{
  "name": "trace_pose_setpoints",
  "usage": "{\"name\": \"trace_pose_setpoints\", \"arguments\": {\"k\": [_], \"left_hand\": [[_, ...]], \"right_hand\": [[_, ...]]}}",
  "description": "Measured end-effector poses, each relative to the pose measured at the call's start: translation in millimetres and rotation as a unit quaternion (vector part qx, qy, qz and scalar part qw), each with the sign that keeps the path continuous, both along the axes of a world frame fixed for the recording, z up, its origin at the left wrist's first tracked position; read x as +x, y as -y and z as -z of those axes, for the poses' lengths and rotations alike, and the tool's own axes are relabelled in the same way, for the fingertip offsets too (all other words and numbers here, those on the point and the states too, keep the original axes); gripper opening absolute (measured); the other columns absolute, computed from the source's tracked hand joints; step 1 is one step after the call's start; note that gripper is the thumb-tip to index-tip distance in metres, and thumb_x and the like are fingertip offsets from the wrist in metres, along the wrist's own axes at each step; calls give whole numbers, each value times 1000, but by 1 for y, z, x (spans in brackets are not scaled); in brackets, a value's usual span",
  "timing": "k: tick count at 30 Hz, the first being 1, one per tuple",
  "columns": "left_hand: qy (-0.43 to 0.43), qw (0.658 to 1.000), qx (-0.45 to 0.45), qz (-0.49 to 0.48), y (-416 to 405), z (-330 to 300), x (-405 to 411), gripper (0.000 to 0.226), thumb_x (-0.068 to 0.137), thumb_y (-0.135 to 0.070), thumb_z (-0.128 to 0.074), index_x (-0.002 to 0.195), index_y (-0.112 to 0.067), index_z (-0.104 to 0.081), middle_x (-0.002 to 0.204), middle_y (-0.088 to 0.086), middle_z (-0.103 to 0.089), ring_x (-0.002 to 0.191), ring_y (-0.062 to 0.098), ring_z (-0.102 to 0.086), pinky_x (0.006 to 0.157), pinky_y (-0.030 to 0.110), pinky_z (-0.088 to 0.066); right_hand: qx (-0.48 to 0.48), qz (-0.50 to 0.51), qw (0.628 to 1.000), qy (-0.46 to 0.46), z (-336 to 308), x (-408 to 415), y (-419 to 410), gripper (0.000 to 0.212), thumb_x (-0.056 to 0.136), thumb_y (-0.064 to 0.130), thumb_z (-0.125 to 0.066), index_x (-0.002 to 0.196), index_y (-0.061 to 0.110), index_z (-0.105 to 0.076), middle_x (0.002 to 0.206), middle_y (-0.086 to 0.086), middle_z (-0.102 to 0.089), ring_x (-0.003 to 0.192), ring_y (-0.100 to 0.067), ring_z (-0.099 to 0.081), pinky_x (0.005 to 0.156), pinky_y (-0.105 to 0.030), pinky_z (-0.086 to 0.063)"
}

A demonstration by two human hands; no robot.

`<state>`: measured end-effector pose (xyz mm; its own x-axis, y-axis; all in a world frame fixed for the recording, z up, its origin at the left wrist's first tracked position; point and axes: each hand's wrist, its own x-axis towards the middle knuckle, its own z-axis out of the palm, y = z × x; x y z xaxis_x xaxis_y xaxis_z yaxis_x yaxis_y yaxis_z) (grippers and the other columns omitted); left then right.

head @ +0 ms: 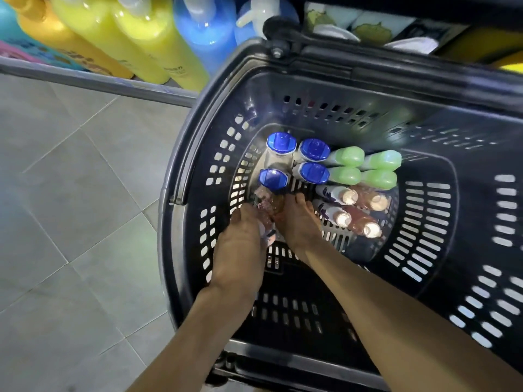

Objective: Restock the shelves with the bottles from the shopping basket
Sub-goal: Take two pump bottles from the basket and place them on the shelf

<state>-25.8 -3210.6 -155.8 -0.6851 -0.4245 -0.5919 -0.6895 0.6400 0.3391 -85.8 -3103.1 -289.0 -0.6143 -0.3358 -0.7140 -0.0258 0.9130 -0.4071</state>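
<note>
A dark slotted shopping basket (467,154) fills the right of the view. Standing on its floor are several blue-capped bottles (313,149), several green-capped bottles (346,157) and several clear-capped pinkish bottles (349,197). Both my hands reach down to the basket's floor on its left side. My left hand (240,241) grips a small pink bottle (267,220), mostly hidden under its fingers. My right hand (297,219) curls round a clear pinkish bottle (276,203) just below a blue cap.
A low shelf edge (93,82) runs across the upper left, carrying large yellow pump bottles (147,38) and blue ones (203,32). Grey floor tiles (70,207) lie left of the basket. The basket's handle hinge (278,29) sits at the top, with packaged goods behind.
</note>
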Motion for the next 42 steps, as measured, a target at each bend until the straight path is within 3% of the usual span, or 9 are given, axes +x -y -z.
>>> {"name": "trace_pose_setpoints", "arguments": {"k": [6,10,15,18,23,27,31,36,42], "left_hand": [[-77,994,54,-55,-5,-58,12,33,90,-28,-73,113,-27,-50,109,-10,-47,84,5,-55,74,20,-45],[-124,968,137,-171,-6,-111,18,26,86,-37,-78,95,-30,-54,101,-9,-48,88,2,-55,72,9,-43],[-177,943,154,-235,-3,-171,21,32,80,-23,-81,93,-38,-56,101,-6,-53,91,4,-56,78,15,-44],[-196,920,235,-245,1,-216,17,38,86,-4,-77,101,-34,-60,105,-5,-66,96,10,-64,83,22,-53],[-229,897,298,-234,2,-308,-2,25,88,-24,-76,108,-18,-62,107,-10,-72,101,9,-67,90,44,-58],[-262,860,348,-265,-3,-383,-16,29,84,-19,-73,108,-6,-61,100,4,-71,90,10,-71,79,50,-63],[-292,839,382,-255,-10,-457,-26,32,84,-19,-69,110,-4,-61,89,7,-72,80,11,-72,68,37,-64],[-318,832,398,-219,-16,-544,-40,22,91,-13,-66,111,-6,-65,91,15,-70,76,9,-72,60,27,-61],[-332,849,390,-129,-18,-639,-59,23,90,-15,-70,114,-18,-72,102,9,-73,89,8,-72,72,34,-63]], "right_hand": [[-58,14,998,-5,-55,6,-13,47,97,29,-64,135,8,-49,132,-15,-55,121,-35,-56,98,-41,-48],[-146,56,988,14,-110,1,-24,55,94,28,-73,142,15,-49,125,9,-52,114,-8,-51,95,-19,-39],[-182,116,970,111,-185,-8,-49,37,89,60,-69,114,37,-56,104,10,-71,90,-3,-68,82,-31,-56],[-205,147,960,124,-233,-14,-66,35,92,43,-72,122,34,-56,99,9,-73,84,-10,-68,75,-33,-54],[-241,153,953,102,-334,-33,-78,39,93,9,-74,126,17,-54,106,-14,-71,90,-31,-68,79,-32,-58],[-251,175,949,80,-408,-46,-94,25,99,24,-69,117,34,-54,103,12,-73,87,2,-68,78,-11,-50],[-288,208,932,74,-488,-65,-110,31,96,23,-70,126,19,-59,112,-1,-70,92,-22,-69,89,-48,-57],[-320,195,927,27,-596,-83,-118,40,90,29,-79,123,34,-57,113,11,-74,95,5,-70,75,-9,-52],[-349,168,921,-48,-712,-109,-128,37,86,21,-84,115,29,-63,104,4,-74,93,-8,-67,78,-19,-52]]}}
